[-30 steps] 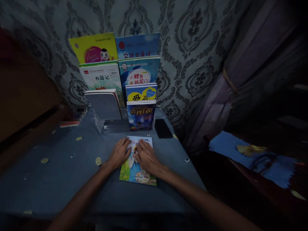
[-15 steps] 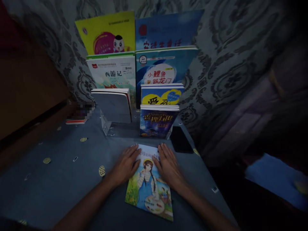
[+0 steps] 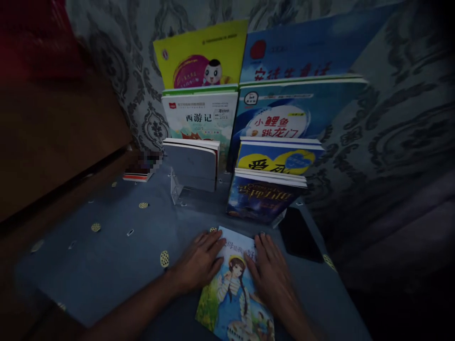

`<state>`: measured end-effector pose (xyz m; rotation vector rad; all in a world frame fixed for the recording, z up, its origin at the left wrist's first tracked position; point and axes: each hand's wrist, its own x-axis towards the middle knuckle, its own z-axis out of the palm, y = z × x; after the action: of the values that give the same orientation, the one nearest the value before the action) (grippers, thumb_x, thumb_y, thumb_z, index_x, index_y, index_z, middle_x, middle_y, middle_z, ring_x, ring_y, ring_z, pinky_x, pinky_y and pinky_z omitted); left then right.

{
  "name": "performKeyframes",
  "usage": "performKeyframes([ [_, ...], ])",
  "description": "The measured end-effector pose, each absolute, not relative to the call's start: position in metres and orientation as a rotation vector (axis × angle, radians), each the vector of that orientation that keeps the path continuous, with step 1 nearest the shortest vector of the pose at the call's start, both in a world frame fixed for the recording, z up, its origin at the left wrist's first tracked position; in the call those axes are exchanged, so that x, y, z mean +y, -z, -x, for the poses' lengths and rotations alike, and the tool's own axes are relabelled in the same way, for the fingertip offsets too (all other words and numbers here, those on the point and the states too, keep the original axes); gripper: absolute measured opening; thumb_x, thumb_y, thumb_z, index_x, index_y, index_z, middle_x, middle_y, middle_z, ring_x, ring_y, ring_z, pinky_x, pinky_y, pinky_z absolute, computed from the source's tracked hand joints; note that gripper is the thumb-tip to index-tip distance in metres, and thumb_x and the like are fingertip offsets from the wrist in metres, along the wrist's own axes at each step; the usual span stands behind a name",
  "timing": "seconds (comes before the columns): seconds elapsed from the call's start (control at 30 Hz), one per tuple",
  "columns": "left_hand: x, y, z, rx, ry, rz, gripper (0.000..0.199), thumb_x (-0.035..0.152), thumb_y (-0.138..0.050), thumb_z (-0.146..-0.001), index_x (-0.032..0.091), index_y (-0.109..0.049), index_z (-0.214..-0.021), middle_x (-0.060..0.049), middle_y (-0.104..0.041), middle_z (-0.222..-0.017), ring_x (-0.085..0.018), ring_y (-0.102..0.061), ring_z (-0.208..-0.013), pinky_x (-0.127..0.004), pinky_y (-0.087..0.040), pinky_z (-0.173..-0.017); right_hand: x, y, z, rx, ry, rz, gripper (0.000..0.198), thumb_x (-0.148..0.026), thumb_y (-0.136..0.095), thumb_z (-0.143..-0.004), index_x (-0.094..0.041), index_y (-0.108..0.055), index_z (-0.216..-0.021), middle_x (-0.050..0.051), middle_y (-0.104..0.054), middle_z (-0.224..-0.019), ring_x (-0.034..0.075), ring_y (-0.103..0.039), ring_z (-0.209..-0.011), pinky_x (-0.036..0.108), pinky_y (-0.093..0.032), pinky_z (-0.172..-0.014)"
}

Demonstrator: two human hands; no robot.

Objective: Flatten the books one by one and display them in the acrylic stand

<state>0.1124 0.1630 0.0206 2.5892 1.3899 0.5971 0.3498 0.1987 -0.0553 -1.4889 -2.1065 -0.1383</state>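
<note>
A picture-covered paperback book point(image 3: 232, 289) lies flat on the table in front of me, its cover showing a figure with a long braid and a yellow hat. My left hand point(image 3: 201, 260) rests at its upper left edge, fingers stretched out and touching the cover. On the opposite edge lies my right hand point(image 3: 272, 267), palm down with the fingers extended. Neither hand grips the book. The lower end of the book runs out of the frame.
Beyond the book, clear stands hold a dark blue book point(image 3: 265, 196), a grey-covered book point(image 3: 192, 163), a white book point(image 3: 199, 116), a teal book point(image 3: 284, 106) and others. A black flat device point(image 3: 300, 234) lies right. A small stack point(image 3: 137, 176) sits far left, partly pixelated.
The camera view has shifted, so the stands and book appear larger and further right, with the book lower in the frame. Both hands stay on the book's sides.
</note>
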Motion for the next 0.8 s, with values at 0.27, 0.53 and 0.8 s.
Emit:
performKeyframes([
  [0.27,0.162,-0.018,-0.115,1.501,-0.591,-2.588,0.042,0.033,-0.049,-0.098,0.016,-0.053,-0.137,-0.019,-0.050,-0.150,-0.030,-0.051,-0.136,-0.049,-0.043,-0.115,0.190,0.035,-0.344,-2.091,0.190,1.599,0.062,-0.046,-0.034,-0.096,-0.005,-0.059,-0.134,0.026,-0.054,-0.146,0.037,-0.048,-0.138,0.057,-0.040,-0.111],
  [0.53,0.165,-0.016,-0.115,1.536,-0.561,-2.554,0.038,0.032,-0.045,-0.099,0.016,-0.056,-0.131,-0.017,-0.052,-0.148,-0.028,-0.052,-0.135,-0.047,-0.041,-0.114,0.140,0.035,-0.336,-2.188,0.172,1.624,0.063,-0.049,-0.034,-0.097,-0.005,-0.056,-0.137,0.025,-0.054,-0.146,0.039,-0.049,-0.137,0.057,-0.040,-0.111],
  [0.8,0.165,-0.010,-0.116,1.561,-0.645,-2.465,0.039,0.031,-0.046,-0.098,0.016,-0.057,-0.132,-0.018,-0.054,-0.146,-0.029,-0.049,-0.138,-0.048,-0.039,-0.116,0.117,0.036,-0.336,-2.185,0.095,1.595,0.060,-0.043,-0.034,-0.099,-0.003,-0.055,-0.139,0.025,-0.051,-0.149,0.037,-0.047,-0.140,0.055,-0.038,-0.114],
])
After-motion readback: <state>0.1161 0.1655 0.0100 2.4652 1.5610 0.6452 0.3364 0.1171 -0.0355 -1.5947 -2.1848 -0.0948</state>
